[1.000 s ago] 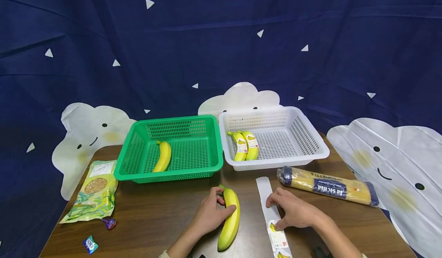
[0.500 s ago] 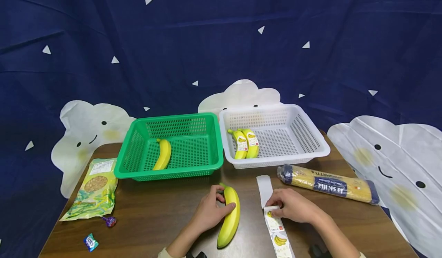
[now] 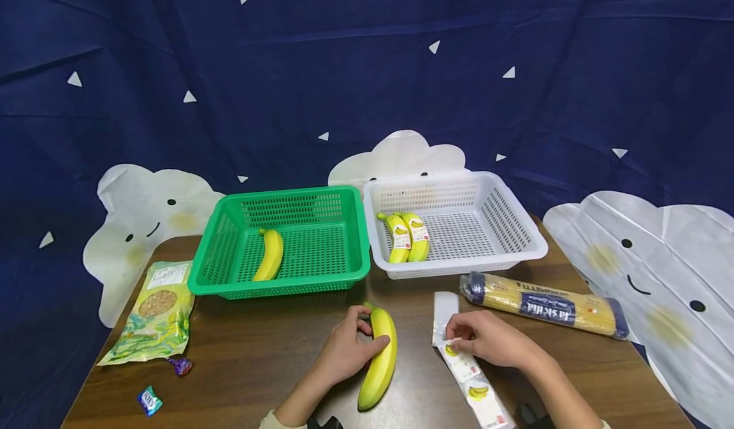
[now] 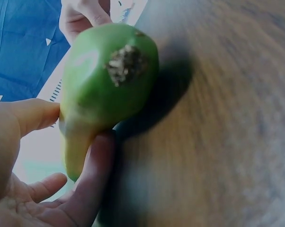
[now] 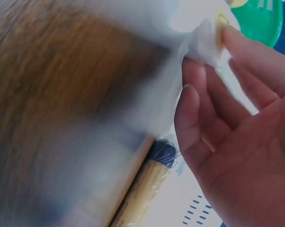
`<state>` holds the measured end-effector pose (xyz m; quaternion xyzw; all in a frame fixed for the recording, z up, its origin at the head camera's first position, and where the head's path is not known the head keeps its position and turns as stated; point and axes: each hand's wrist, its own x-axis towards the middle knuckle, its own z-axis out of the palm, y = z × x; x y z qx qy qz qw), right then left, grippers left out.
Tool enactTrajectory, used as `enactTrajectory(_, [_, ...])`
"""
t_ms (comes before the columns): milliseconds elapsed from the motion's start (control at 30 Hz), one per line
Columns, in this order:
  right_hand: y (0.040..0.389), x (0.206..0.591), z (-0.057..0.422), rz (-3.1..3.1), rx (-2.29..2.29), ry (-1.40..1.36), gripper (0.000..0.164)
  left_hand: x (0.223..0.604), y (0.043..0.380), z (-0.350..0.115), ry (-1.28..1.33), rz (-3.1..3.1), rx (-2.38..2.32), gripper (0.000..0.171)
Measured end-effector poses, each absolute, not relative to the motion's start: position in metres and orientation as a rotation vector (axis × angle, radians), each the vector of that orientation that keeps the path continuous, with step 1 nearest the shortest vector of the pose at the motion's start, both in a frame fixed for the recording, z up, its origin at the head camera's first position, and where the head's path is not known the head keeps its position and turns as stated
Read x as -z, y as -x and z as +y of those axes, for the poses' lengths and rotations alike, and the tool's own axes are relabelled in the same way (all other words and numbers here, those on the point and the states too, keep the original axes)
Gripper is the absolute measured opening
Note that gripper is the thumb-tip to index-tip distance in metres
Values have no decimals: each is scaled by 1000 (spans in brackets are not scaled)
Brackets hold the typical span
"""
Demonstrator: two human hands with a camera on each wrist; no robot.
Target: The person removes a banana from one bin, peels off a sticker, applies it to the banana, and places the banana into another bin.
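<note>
The left hand grips the banana with the thumb on one side and the fingers on the other. The banana lies lengthwise on the table, stem end pointing away from the person, between the two hands. In the left wrist view, its near end is green with a dark, rough tip.

The right hand pinches the strip between thumb and fingers, close to the edge of a label. The strip is bent at the fingers: the far section is bare white; the near section carries labels printed with bananas and runs toward the table's near edge. In the right wrist view, much of the strip is blurred.

Beyond the hands, two baskets stand side by side. The green basket, on the left, contains one banana without a visible label. The white basket, on the right, contains two bananas set against each other at its left side, each bearing a label.

To the right of the strip, in front of the white basket, the spaghetti lies at a slant. At the table's left side lies the bag, with the purple candy just beside its near end and the blue candy nearer the person. Behind the baskets hangs the navy backdrop with white clouds and triangles.
</note>
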<state>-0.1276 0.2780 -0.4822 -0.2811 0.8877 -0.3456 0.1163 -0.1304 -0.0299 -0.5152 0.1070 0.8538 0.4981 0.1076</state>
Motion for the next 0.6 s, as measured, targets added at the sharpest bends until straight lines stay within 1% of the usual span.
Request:
enactTrajectory(200, [125,483,279,2655,1009,931,17,515,129,-30,-343,2569,-1436,60])
enactTrajectory(367, [124,481,280,2666,971,863,17,513,128,-29,-365,2615,-1408,57])
enactTrajectory(600, [122,477,281,2588,971,765,9,511,126,-30,-387,2500,-1478,59])
